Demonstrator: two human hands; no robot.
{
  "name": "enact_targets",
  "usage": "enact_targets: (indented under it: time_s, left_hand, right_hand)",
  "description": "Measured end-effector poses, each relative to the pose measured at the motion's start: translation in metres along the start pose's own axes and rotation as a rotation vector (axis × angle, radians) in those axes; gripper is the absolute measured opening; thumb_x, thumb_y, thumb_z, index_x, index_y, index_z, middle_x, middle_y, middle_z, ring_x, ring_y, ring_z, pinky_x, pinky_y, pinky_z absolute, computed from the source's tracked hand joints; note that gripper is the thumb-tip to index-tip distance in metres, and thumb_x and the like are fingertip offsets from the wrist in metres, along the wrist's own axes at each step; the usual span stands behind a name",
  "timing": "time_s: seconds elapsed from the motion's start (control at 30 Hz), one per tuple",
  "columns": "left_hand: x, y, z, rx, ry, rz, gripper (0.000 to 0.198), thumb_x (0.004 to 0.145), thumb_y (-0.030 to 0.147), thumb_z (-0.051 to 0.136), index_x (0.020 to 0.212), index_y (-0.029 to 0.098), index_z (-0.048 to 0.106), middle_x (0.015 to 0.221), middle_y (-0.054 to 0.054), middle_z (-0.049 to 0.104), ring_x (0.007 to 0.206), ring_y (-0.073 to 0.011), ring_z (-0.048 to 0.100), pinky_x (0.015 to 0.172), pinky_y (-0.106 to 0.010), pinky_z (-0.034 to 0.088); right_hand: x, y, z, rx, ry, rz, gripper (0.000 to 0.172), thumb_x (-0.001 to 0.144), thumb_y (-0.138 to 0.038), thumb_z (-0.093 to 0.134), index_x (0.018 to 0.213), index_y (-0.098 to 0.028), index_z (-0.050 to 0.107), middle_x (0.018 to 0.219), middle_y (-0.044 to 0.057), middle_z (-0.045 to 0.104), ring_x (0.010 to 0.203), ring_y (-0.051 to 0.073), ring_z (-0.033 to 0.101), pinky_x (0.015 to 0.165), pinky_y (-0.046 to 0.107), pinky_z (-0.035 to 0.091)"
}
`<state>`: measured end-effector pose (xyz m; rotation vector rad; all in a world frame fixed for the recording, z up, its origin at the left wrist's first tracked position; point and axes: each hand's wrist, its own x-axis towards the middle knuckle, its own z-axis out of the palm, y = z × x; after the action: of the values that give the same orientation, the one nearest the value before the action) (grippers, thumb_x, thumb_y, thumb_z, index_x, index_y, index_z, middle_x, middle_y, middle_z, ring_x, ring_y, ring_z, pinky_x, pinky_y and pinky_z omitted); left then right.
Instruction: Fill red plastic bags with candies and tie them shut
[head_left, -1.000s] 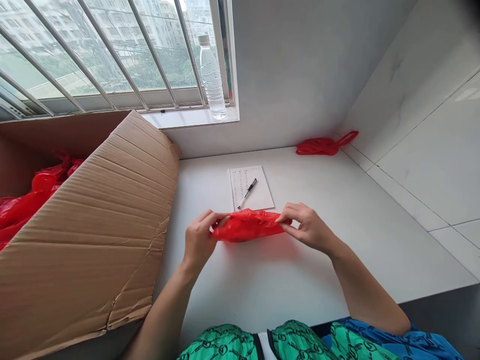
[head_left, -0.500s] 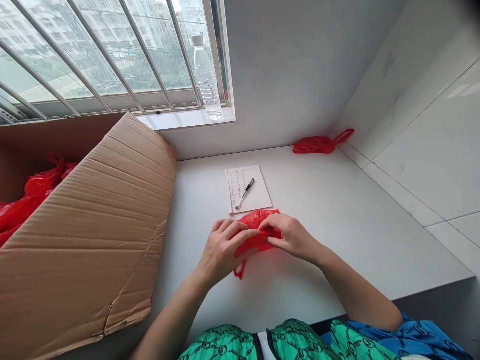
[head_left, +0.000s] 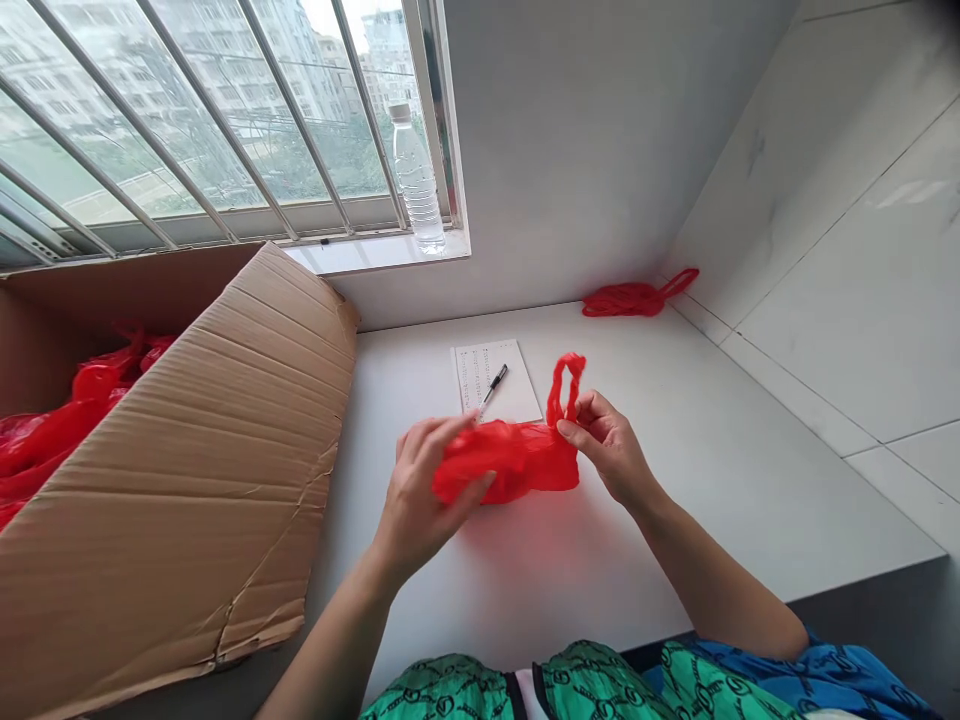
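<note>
A red plastic bag (head_left: 517, 462), gathered into a loose roll, is held just above the white table. My left hand (head_left: 424, 480) wraps round its left end, thumb in front and fingers behind, slightly blurred. At the bag's right end my right hand (head_left: 607, 440) pinches the base of its handle loop, which stands upright above the fingers. Behind the bag lie a notebook (head_left: 517, 385) with written rows and a black-capped pen (head_left: 495, 382) resting on it.
On the left stands a large cardboard box (head_left: 195, 480) holding several red bags (head_left: 67, 430). Another folded red bag (head_left: 626, 299) lies against the back wall. A clear water bottle (head_left: 418, 190) stands on the sill of the barred window. The white table (head_left: 720, 450) ends at a tiled wall.
The bag has been turned and lifted a little, so its handle loop now points up at the right. My right hand has moved right to that loop, and my left hand slightly left.
</note>
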<state>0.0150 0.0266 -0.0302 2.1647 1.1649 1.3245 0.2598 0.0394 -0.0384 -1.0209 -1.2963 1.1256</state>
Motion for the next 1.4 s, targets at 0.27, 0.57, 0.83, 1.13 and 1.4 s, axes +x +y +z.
enact_targets:
  time_s: [0.27, 0.57, 0.83, 1.13, 1.4]
  left_hand:
    - [-0.007, 0.001, -0.013, -0.324, -0.005, -0.111, 0.037, 0.103, 0.031, 0.031, 0.086, 0.021, 0.062, 0.062, -0.001, 0.055, 0.068, -0.0175, 0.057, 0.079, -0.036, 0.048]
    - [0.002, 0.01, -0.012, 0.504, -0.306, 0.064, 0.048, 0.1, 0.03, 0.036, 0.057, 0.02, 0.055, 0.051, 0.002, 0.055, 0.059, -0.0148, 0.049, 0.095, -0.041, 0.035]
    - [-0.007, -0.004, 0.007, 0.819, -0.404, -0.044, 0.043, 0.082, 0.015, 0.055, 0.125, 0.018, 0.057, 0.087, -0.007, 0.065, 0.082, -0.0243, 0.058, 0.087, -0.044, 0.038]
    - [-0.02, 0.011, 0.018, 0.665, -0.369, -0.037, 0.078, 0.075, 0.002, 0.042, 0.149, 0.022, 0.027, 0.106, -0.009, 0.056, 0.092, -0.0217, 0.056, 0.056, -0.025, 0.042]
    - [-0.028, -0.005, 0.001, 0.663, -0.32, -0.226, 0.071, 0.075, 0.009, 0.052, 0.144, 0.02, 0.039, 0.144, -0.017, 0.037, 0.115, -0.0291, 0.054, 0.072, -0.034, 0.053]
  right_hand:
    - [0.012, -0.004, -0.02, 0.296, 0.076, 0.142, 0.023, 0.085, -0.038, 0.061, 0.073, -0.023, 0.049, 0.077, -0.001, 0.052, 0.068, 0.014, 0.051, 0.064, 0.027, 0.046]
    - [0.008, -0.018, -0.029, 0.247, -0.052, 0.183, 0.018, 0.084, -0.028, 0.044, 0.099, -0.027, 0.054, 0.06, -0.007, 0.036, 0.043, 0.012, 0.032, 0.057, 0.03, 0.049]
    - [-0.016, -0.04, -0.03, -0.349, -0.462, -0.002, 0.018, 0.091, -0.038, 0.051, 0.101, -0.027, 0.061, 0.095, 0.006, 0.067, 0.073, 0.019, 0.061, 0.06, 0.03, 0.048]
    - [-0.01, 0.004, 0.026, -1.401, -0.237, 0.034, 0.014, 0.086, -0.028, 0.061, 0.099, -0.022, 0.057, 0.068, 0.002, 0.066, 0.061, 0.02, 0.063, 0.05, 0.027, 0.032]
    - [-0.015, -0.032, -0.024, -1.161, -0.16, -0.116, 0.03, 0.079, -0.018, 0.062, 0.108, -0.026, 0.058, 0.143, 0.009, 0.047, 0.086, 0.021, 0.067, 0.062, 0.031, 0.05]
